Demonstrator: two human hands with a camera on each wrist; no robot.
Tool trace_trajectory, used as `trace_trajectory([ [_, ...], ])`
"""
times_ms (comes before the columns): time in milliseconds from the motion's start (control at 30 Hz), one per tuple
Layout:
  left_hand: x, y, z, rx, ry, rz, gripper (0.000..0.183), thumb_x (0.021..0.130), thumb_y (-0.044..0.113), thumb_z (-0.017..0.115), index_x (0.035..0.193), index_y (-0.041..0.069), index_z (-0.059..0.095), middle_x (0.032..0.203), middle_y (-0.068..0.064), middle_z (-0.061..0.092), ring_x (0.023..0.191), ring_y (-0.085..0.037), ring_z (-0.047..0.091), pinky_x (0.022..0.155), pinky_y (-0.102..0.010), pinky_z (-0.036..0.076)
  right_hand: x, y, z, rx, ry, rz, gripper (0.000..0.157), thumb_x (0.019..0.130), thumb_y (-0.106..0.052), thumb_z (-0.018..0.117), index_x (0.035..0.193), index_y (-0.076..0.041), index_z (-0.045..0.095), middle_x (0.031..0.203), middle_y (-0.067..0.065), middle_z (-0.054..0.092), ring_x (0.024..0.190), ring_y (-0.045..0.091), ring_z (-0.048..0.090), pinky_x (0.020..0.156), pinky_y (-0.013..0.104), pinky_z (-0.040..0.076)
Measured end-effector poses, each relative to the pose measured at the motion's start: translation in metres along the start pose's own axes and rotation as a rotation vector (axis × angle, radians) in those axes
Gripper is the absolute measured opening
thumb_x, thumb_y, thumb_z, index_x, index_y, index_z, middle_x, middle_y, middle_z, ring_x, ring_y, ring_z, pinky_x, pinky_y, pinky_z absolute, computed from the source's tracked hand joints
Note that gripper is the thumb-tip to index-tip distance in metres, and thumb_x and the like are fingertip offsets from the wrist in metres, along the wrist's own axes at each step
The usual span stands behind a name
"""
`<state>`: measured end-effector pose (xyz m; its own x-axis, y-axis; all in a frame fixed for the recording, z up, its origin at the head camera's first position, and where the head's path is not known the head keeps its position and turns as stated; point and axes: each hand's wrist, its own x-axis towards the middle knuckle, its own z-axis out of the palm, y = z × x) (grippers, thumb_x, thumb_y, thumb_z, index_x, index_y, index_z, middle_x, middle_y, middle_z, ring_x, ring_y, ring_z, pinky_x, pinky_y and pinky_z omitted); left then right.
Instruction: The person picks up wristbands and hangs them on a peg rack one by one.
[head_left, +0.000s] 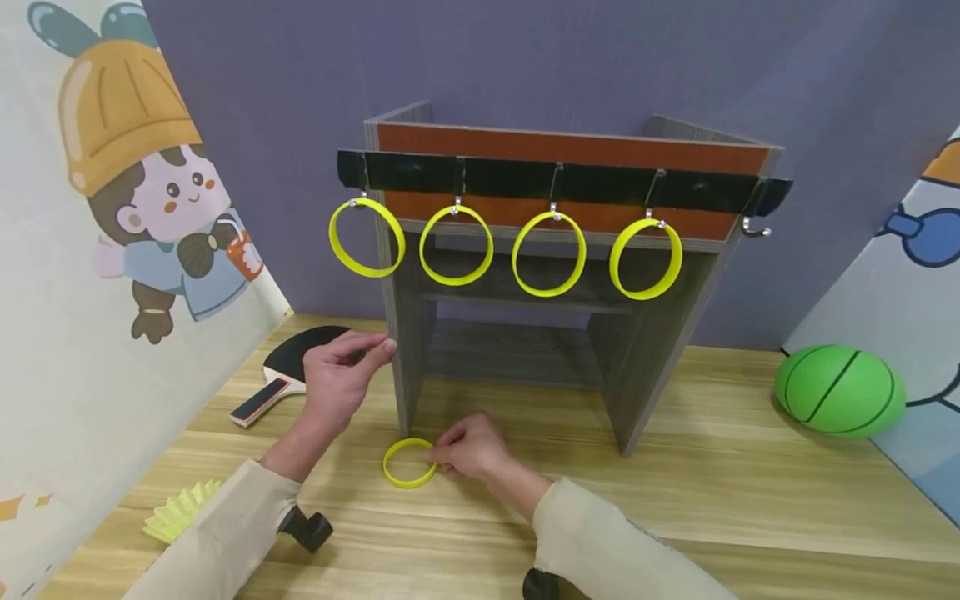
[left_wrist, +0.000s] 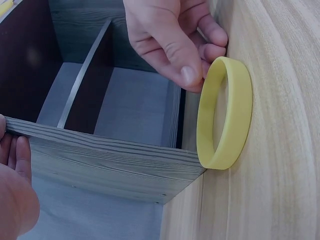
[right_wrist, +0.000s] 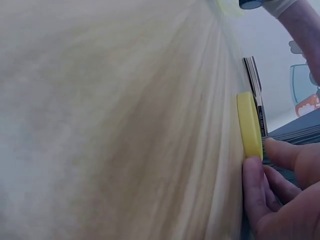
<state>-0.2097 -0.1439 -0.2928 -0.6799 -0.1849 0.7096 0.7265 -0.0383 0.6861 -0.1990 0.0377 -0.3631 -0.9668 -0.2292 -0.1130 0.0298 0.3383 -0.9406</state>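
Observation:
My right hand (head_left: 472, 447) pinches the near-right rim of a yellow ring (head_left: 408, 484) low at the tabletop, in front of the shelf's left side. In the right wrist view, thumb and forefinger (right_wrist: 254, 187) meet at one end of that ring (right_wrist: 248, 125). My left hand (head_left: 341, 371) is raised at the left side panel of the grey wooden shelf (head_left: 401, 367), its bent fingertips right at the panel's front edge. Several more yellow rings (head_left: 549, 292) hang from metal hooks on a black bar (head_left: 510, 177) across the shelf's top front.
The rightmost hook (head_left: 757, 231) carries no ring. A table tennis bat (head_left: 296, 358) lies behind my left arm, and a pale yellow pleated object (head_left: 180, 510) is beside my left sleeve. To the right, a green ball (head_left: 840, 392) rests on the wooden tabletop (head_left: 720, 475) by the wall.

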Motion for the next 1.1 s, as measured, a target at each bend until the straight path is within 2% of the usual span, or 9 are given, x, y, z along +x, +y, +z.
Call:
trace_trajectory([
  [300, 0.0, 0.0, 0.001, -0.013, -0.006, 0.017, 0.011, 0.077, -0.02, 0.066, 0.086, -0.025, 0.062, 0.073, -0.01, 0.066, 0.068, -0.011, 0.063, 0.064, -0.02, 0.055, 0.001, -0.003, 0.0, -0.011, -0.026, -0.003, 0.013, 0.072, 0.0, 0.08, 0.074, 0.003, 0.068, 0.061, 0.009, 0.063, 0.055, 0.015, 0.061, 0.05, 0.028, 0.056],
  [600, 0.0, -0.001, 0.0, -0.027, -0.007, 0.012, 0.012, 0.077, -0.019, 0.067, 0.086, -0.026, 0.061, 0.075, -0.01, 0.066, 0.069, -0.012, 0.064, 0.066, -0.023, 0.056, 0.002, -0.003, 0.001, -0.026, -0.013, 0.005, 0.014, 0.07, 0.004, 0.079, 0.074, 0.003, 0.066, 0.061, 0.009, 0.062, 0.054, 0.016, 0.062, 0.049, 0.027, 0.056],
  [867, -0.002, 0.0, -0.001, -0.008, 0.004, -0.001, 0.012, 0.077, -0.019, 0.067, 0.086, -0.025, 0.061, 0.074, -0.008, 0.067, 0.068, -0.011, 0.064, 0.065, -0.022, 0.056, 0.0, 0.002, 0.001, 0.027, 0.008, 0.012, 0.011, 0.068, 0.011, 0.073, 0.073, 0.005, 0.065, 0.058, 0.01, 0.061, 0.052, 0.016, 0.061, 0.049, 0.028, 0.056],
  [1100, 0.0, 0.0, 0.001, -0.03, 0.006, 0.014, 0.013, 0.076, -0.021, 0.067, 0.085, -0.027, 0.06, 0.074, -0.007, 0.067, 0.067, -0.01, 0.064, 0.065, -0.022, 0.056, -0.008, 0.007, -0.009, 0.098, -0.032, 0.011, 0.011, 0.069, 0.013, 0.067, 0.079, 0.009, 0.065, 0.062, 0.01, 0.061, 0.053, 0.015, 0.061, 0.052, 0.028, 0.057],
])
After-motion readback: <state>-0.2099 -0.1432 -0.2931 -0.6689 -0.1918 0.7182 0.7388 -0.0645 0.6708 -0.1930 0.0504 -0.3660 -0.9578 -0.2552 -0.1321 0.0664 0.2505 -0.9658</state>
